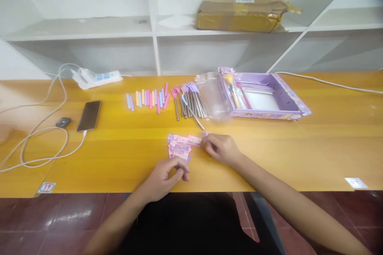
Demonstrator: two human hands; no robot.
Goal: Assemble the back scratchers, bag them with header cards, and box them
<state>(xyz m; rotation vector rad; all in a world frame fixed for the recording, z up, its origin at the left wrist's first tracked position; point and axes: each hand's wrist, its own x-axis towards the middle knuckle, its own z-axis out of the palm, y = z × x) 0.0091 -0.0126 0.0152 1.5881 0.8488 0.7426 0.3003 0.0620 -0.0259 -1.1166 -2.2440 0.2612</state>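
Observation:
Small pink and purple printed cards [179,147] lie in a loose, overlapping pile. My left hand [167,177] rests just below the pile, loosely curled, thumb close to the fingertips, with nothing visible in it. To the right of the pile, my right hand [220,148] is curled with its fingertips pinching at a card [206,133] that shows partly behind the fingers. Beyond the hands lie several back scratchers [193,101] with metal rods and pink, purple or blue claw heads. Left of them are pastel tube-like sticks [150,98] in an uneven row.
A purple open box [295,103] holds a yellow and a pink back scratcher; clear plastic bags [211,95] lie beside it. At left are a phone [89,115], a dark rounded gadget [63,122], cables and a power strip [98,78]. A taped parcel [239,14] sits on the shelf.

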